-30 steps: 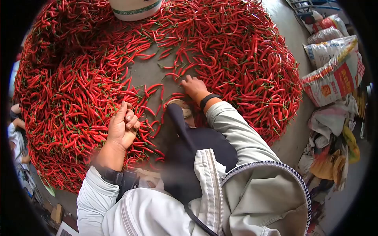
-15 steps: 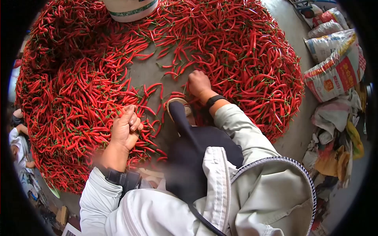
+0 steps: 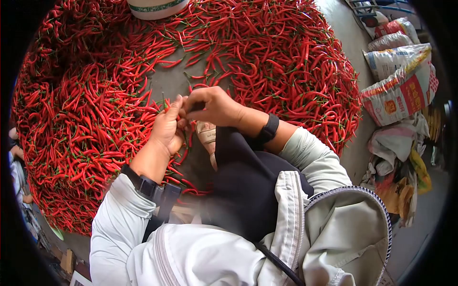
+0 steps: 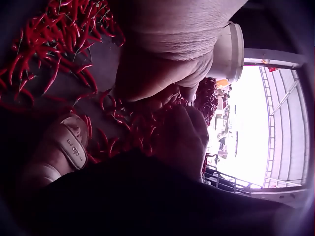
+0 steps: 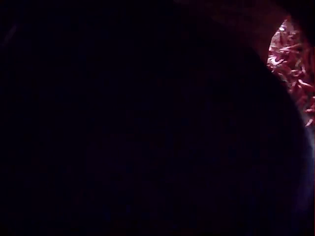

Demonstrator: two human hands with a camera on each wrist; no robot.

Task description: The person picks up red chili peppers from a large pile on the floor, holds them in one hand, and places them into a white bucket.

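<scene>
Both hands meet in the head view, over the gap in a broad spread of red chili peppers (image 3: 95,119). My left hand (image 3: 167,131) is curled with its thumb up. A red chili pepper (image 3: 166,107) with a green stem shows at its thumb and fingers, partly hidden. My right hand (image 3: 217,107) bends in from the right, its curled fingertips right at the left fingers. Whether it grips a pepper I cannot tell. In the left wrist view, the left hand (image 4: 167,59) fills the top, while the right wrist view is almost wholly dark.
A white bucket (image 3: 157,9) with a green band stands among the peppers at the far side. A sandaled foot (image 3: 207,136) is just below the hands. Printed sacks (image 3: 400,90) and crumpled cloths (image 3: 396,143) line the right side.
My right hand has left the right-hand part of the peppers and moved left to the left hand. The left hand has shifted up and right to meet it.
</scene>
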